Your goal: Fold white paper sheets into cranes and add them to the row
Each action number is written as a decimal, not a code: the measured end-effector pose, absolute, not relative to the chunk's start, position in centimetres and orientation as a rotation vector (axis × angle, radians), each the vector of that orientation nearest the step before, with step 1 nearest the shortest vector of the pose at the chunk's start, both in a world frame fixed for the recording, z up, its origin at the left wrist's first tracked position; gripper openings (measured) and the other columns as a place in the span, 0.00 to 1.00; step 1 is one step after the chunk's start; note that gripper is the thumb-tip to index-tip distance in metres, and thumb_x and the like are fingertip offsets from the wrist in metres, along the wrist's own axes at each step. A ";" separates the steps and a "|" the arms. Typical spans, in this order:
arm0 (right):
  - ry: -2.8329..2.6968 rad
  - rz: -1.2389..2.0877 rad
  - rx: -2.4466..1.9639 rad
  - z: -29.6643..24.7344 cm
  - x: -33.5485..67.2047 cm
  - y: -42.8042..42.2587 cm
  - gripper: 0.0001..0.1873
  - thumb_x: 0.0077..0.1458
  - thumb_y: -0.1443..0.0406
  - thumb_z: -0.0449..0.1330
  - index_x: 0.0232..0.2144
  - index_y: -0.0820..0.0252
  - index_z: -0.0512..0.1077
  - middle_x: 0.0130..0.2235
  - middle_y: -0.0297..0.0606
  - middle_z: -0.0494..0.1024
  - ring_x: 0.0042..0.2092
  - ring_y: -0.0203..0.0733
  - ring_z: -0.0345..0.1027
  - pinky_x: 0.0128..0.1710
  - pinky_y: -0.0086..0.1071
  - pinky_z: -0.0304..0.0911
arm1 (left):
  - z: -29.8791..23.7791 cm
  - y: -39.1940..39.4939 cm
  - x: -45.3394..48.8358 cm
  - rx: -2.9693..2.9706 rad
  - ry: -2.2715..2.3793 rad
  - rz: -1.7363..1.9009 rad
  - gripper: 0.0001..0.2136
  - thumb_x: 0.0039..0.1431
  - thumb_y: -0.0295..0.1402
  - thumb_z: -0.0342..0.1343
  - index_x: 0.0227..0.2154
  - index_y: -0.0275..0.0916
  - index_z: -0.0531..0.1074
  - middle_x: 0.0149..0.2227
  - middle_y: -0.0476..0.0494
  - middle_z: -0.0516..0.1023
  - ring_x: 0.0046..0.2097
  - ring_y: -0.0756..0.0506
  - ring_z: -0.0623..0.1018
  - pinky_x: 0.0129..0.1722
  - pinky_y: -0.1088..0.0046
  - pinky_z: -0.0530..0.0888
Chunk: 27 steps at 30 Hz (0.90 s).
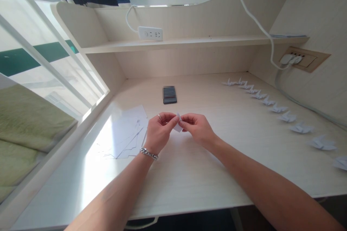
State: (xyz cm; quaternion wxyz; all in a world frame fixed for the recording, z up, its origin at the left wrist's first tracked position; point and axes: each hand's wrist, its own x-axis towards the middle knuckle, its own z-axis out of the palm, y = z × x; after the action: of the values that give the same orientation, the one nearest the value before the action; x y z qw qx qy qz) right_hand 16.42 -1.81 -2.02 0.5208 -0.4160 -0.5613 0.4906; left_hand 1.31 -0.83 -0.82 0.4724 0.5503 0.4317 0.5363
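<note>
Pinching a small piece of folded white paper (177,127) between left hand (159,131) and right hand (199,128), with thumbs and fingers closed on it from either side. Holding it above or against the desk (189,180), directly between the two hands; unable to tell from this angle whether touching the surface or just clear of it. Wearing a ring (159,117) on a left finger and a chain bracelet (148,153) at the left wrist. Carrying nothing else visible in either grasp. Looking only partway through this piece, to judge by its compact shape: creased down small, but showing no spread wings as far as visible, and largely covered by fingers. Counting as done, well to the right of the hands, a long curving row of white paper birds (287,117), running from far ahead to close in, with the nearest bird cut off by the edge of view. Counting as left, just beside the left hand, an overlapping spread of flat white sheets (126,126), apparently not yet folded. Seeming well advanced overall, given the length of that row, but impossible to give a final count. Leaving untouched, straight ahead beyond the hands, a dark rectangular thing (169,95) with a blurred face.
</note>
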 end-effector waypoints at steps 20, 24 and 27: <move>-1.286 0.979 -0.996 -1.8 16.2 -2.2 0.09 0.50 0.60 0.66 0.31 0.59 0.75 0.33 0.38 0.79 0.36 0.42 0.73 0.39 0.36 0.68 | -1.0 -0.7 1.4 1.366 0.969 1.388 0.11 0.47 0.34 0.68 0.33 0.35 0.76 0.32 0.44 0.80 0.34 0.48 0.79 0.36 0.72 0.76; -1.267 1.004 -1.009 -1.8 16.2 -2.2 0.11 0.50 0.59 0.66 0.34 0.59 0.77 0.36 0.40 0.80 0.38 0.43 0.74 0.40 0.38 0.68 | -1.1 -0.8 1.4 1.390 0.980 1.380 0.16 0.46 0.34 0.68 0.39 0.35 0.76 0.32 0.44 0.80 0.34 0.47 0.80 0.37 0.70 0.77; -1.249 1.041 -1.001 -1.7 16.1 -2.2 0.12 0.49 0.58 0.67 0.33 0.60 0.77 0.35 0.40 0.81 0.37 0.43 0.74 0.39 0.37 0.69 | -1.1 -1.1 1.5 1.463 0.996 1.350 0.15 0.48 0.35 0.68 0.38 0.35 0.77 0.34 0.41 0.82 0.35 0.46 0.80 0.39 0.69 0.78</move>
State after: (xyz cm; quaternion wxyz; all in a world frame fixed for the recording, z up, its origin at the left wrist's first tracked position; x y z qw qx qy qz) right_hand 16.06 -2.20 -1.71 0.5779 -0.4277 -0.5340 0.4449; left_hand 1.53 -1.10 -1.10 0.4418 0.5897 0.4014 0.5441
